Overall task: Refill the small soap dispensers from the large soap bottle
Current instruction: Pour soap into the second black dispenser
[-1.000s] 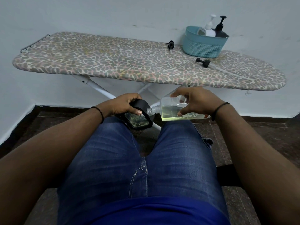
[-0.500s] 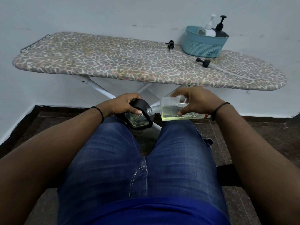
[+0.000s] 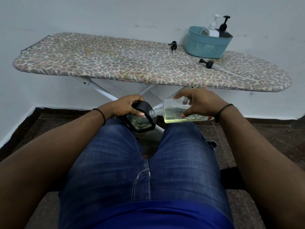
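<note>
Pour setup mid-frame, above the knees: right hand (image 3: pixel 202 104) grips clear bottle (image 3: pixel 178 113) on its side, fingers and thumb curled round the body, open threaded neck pointing left. Left hand (image 3: pixel 127 106) grips black dispenser (image 3: pixel 140 119), fingers wrapped over its top, tilted toward the neck. Neck and dispenser sit just beside each other; cannot tell if they touch or if liquid is flowing. Yellowish soap pools along the bottle's lower side.

Change over the last second: basically none. Both hands and both containers hold the same pose. My read: slow pour or alignment in progress, so this refill isn't done.

Upper right of frame: teal basket (image 3: pixel 208 45) on ironing board (image 3: pixel 115 63) holds white pump bottle (image 3: pixel 212 30) and black pump bottle (image 3: pixel 224 30). Two loose pump heads (image 3: pixel 206 62) lie on the board nearby, likely needing refitting afterwards.
</note>
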